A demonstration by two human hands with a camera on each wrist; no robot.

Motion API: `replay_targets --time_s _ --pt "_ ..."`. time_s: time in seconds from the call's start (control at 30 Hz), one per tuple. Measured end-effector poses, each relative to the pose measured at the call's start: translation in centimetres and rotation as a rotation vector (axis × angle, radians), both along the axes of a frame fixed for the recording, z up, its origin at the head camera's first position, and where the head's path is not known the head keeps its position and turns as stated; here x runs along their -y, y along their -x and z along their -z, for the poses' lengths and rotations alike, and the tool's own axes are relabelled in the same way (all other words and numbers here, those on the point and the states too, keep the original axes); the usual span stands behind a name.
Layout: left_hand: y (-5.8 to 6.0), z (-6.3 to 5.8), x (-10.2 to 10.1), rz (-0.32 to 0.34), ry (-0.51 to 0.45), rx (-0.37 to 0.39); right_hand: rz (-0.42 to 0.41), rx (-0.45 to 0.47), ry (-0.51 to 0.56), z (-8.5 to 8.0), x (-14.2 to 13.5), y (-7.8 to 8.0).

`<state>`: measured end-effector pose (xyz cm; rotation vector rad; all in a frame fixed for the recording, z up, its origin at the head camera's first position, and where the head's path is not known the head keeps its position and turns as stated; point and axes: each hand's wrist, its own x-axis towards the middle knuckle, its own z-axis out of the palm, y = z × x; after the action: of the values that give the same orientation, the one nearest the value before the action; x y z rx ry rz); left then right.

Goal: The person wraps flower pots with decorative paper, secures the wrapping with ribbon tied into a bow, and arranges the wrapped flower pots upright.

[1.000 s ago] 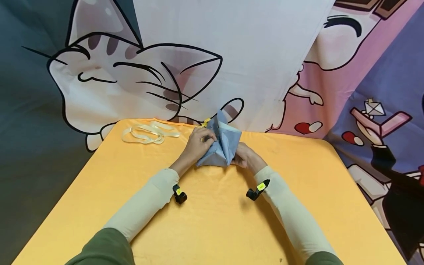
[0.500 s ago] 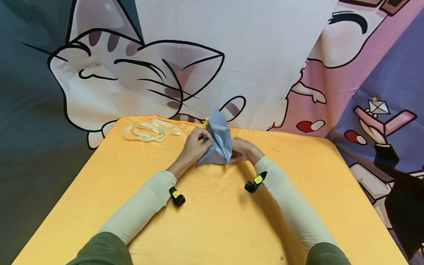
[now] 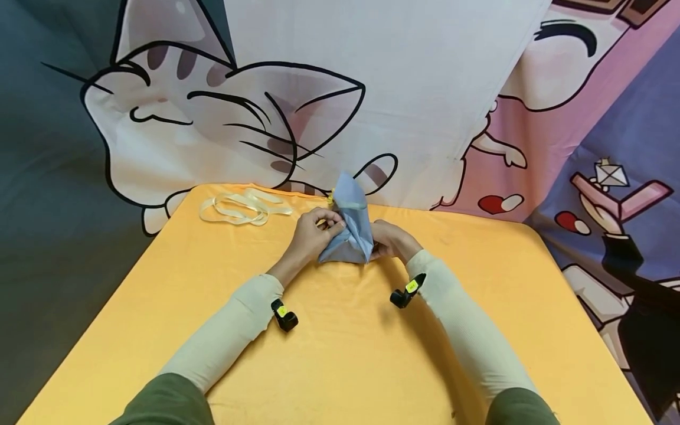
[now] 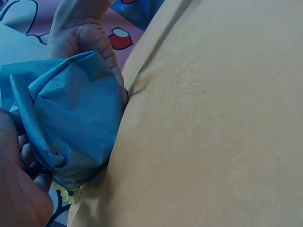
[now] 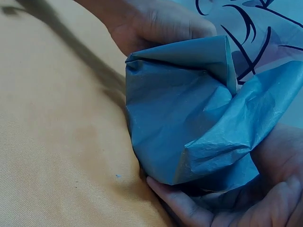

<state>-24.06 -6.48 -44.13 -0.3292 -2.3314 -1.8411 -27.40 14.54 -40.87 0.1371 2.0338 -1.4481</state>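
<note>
Blue wrapping paper (image 3: pixel 353 221), folded and creased into a pointed bundle, stands at the far side of the table between both hands. My left hand (image 3: pixel 312 233) pinches its left edge between thumb and fingers. On the opposite side my right hand (image 3: pixel 394 239) grips the bundle, partly hidden behind it in the head view. From the right wrist, the fingers (image 5: pixel 189 208) of that hand run under the paper's lower edge, and a fold lies across the front. A yellow flower (image 4: pixel 70 195) peeks out below the paper, near the left fingers.
A loosely looped pale yellow ribbon (image 3: pixel 278 210) lies at the table's back left. The yellow-orange cloth (image 3: pixel 329 354) covers the table. Right behind it hangs a printed cartoon backdrop (image 3: pixel 425 88). Small black cameras (image 3: pixel 406 293) sit at both wrists.
The paper's right flap has folded over to the left, making the bundle narrower. My right hand has followed it slightly left. The left hand keeps its pinch. Over the last half second little moves.
</note>
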Motion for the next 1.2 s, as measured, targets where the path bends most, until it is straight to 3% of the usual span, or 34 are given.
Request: replay_targets --time_s 0.2,0.33,0.47,0.57,0.73,1.07,1.2 --pt "-0.2 0.2 0.3 0.014 0.011 0.013 0.008 -0.001 0.009 0.1 0.1 -0.2" --pt "-0.7 -0.2 0.7 -0.011 0.045 0.01 -0.003 -0.013 0.001 0.0 0.0 -0.3" --pt "-1.0 -1.7 0.5 -0.014 0.067 -0.075 -0.007 -0.031 -0.009 -0.2 0.2 -0.5" --pt "-1.0 -3.1 0.2 0.045 0.097 -0.116 0.0 -0.04 -0.016 -0.4 0.4 -0.5" --pt "-0.7 -4.5 0.2 0.113 0.151 -0.062 0.001 -0.04 -0.015 -0.4 0.6 -0.5" --pt "0.3 -4.9 0.5 0.249 0.138 0.0 -0.03 -0.043 -0.045 -0.6 0.3 -0.3" --pt "0.1 -5.5 0.8 0.251 0.155 0.038 -0.03 -0.032 -0.043 -0.5 0.3 -0.2"
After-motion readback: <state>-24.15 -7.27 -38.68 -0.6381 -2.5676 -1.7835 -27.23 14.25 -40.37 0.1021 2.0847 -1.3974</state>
